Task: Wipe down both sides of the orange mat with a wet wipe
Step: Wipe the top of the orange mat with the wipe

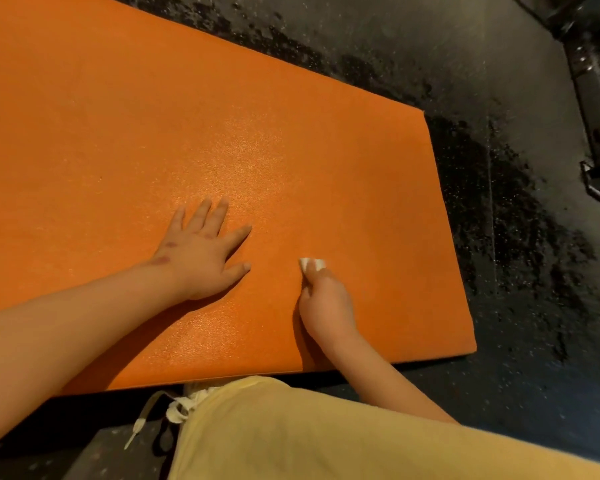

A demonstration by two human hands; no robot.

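— Where is the mat, and what is it like?

— The orange mat [153, 133] lies flat on a dark floor [520, 244] flecked with pale specks. It is a thick rectangular slab with a fine grainy surface that catches a soft sheen near its middle. Its right edge and both right corners show; the left side runs out of view.

— And the hands?

— The left hand [201, 258] is palm down on the mat with its fingers spread and straight, toward the near edge. The right hand [326, 303] is just beside it, not touching, between it and the mat's right edge. Its fingers are curled, pinching a small white wad of wet wipe [312, 264] against the mat's surface.

— Anything else around?

— Soft yellow cloth [309, 438] covers the person's leg below the mat's near edge, and a white shoelace [174, 410] hangs loosely tied beside it. A dark metal frame [593, 98] stands on the floor past the mat's far right corner, well apart.
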